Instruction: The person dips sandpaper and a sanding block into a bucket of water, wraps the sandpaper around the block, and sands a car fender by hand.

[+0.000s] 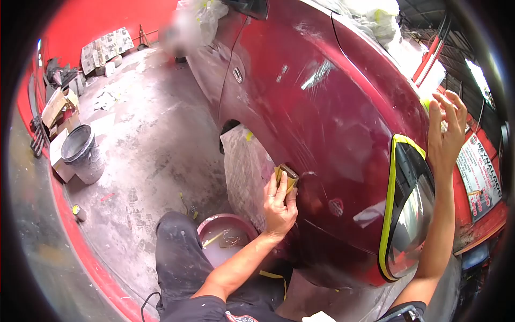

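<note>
My left hand (280,208) grips a sanding block (287,175) wrapped in yellowish-brown paper, pressed to the side of a dark red car (332,115) near the wheel arch edge. Dull, scuffed patches and pale streaks mark the paint. My right hand (448,129) is raised at the far side of the car's front, above the headlight (414,228), with bent fingers apart and nothing visible between them. Yellow tape (388,214) borders the headlight. Plastic sheeting (244,172) covers the wheel area.
A pink basin (217,221) of cloudy water stands beside my knee. On the left are a dark bucket (86,153), cardboard boxes (56,110) and a small can (79,213). A lettered sign (477,174) leans at the right. Plastic wrap (370,13) lies over the car's top.
</note>
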Demonstrator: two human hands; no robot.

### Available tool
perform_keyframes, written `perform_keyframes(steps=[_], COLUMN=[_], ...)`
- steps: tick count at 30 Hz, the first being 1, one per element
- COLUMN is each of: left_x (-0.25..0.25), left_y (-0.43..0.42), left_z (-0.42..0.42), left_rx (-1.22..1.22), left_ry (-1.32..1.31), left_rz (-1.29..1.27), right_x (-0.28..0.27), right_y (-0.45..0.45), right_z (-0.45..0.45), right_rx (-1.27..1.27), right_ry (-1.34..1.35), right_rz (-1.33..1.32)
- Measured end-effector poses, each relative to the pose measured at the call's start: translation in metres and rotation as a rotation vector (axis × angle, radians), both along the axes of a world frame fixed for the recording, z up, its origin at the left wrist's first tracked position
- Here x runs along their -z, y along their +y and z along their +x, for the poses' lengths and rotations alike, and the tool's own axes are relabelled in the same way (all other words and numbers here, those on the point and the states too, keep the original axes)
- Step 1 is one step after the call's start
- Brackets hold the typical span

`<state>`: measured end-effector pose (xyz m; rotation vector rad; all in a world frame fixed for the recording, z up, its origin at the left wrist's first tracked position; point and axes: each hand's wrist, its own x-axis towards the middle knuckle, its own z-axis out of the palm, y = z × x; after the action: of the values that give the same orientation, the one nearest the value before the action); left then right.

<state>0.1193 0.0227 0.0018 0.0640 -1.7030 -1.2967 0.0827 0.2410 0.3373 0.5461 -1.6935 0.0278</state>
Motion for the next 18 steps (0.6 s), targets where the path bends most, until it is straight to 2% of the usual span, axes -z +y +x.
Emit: perform_keyframes(steps=[2, 3, 4, 5, 7, 8, 9, 10, 11, 12, 13, 15, 16, 17, 18], left_x=[-0.001, -0.012, -0.033, -0.042, -0.063, -0.038, -0.048, -0.020, -0.023, -0.005, -0.003, -0.012, -0.027, -0.065, -0.064], left_y=[-0.020, -0.049, -0.084, -0.120, -0.152, -0.139, -0.108, -0.073, -0.041, -0.014, -0.016, -0.052, -0.080, -0.120, -0.121], left_z=[-0.030, -0.068, -0.107, -0.143, -0.157, -0.163, -0.123, -0.095, -0.046, -0.024, -0.022, -0.066, -0.105, -0.113, -0.111], left_rx=[-0.082, -0.069, -0.044, -0.088, 0.041, 0.023, -0.013, -0.062, -0.204, -0.067, -0.019, -0.165, -0.033, 0.123, 0.136], left_ry=[0.043, 0.063, -0.110, -0.156, -0.472, -0.277, -0.237, -0.036, 0.039, 0.032, 0.012, -0.052, 0.044, -0.561, -0.553], left_rz=[-0.076, 0.026, 0.256, 0.244, 0.261, 0.298, 0.328, 0.138, -0.142, 0.016, 0.024, -0.091, 0.229, 0.358, 0.343], right_x=[0.003, 0.004, 0.005, 0.003, 0.000, -0.002, -0.001, -0.002, -0.003, -0.001, 0.002, 0.004, 0.005, 0.005, 0.004], right_y=[-0.003, -0.003, -0.004, -0.006, -0.010, -0.013, -0.016, -0.016, -0.018, -0.020, -0.020, -0.016, -0.014, -0.013, -0.012], right_z=[0.005, 0.004, 0.006, 0.007, 0.007, 0.007, 0.006, 0.002, 0.000, 0.001, 0.002, 0.000, 0.003, 0.005, 0.002], right_rx=[0.043, 0.043, 0.011, -0.024, -0.009, -0.005, -0.004, -0.005, -0.008, 0.013, 0.034, 0.043, 0.036, 0.026, 0.029], right_ry=[-0.023, -0.023, -0.040, -0.055, -0.058, -0.081, -0.116, -0.122, -0.116, -0.161, -0.212, -0.166, -0.193, -0.221, -0.192], right_rz=[0.021, 0.010, 0.002, 0.006, -0.041, -0.059, -0.071, -0.047, -0.052, -0.029, 0.000, 0.041, 0.015, -0.001, -0.013])
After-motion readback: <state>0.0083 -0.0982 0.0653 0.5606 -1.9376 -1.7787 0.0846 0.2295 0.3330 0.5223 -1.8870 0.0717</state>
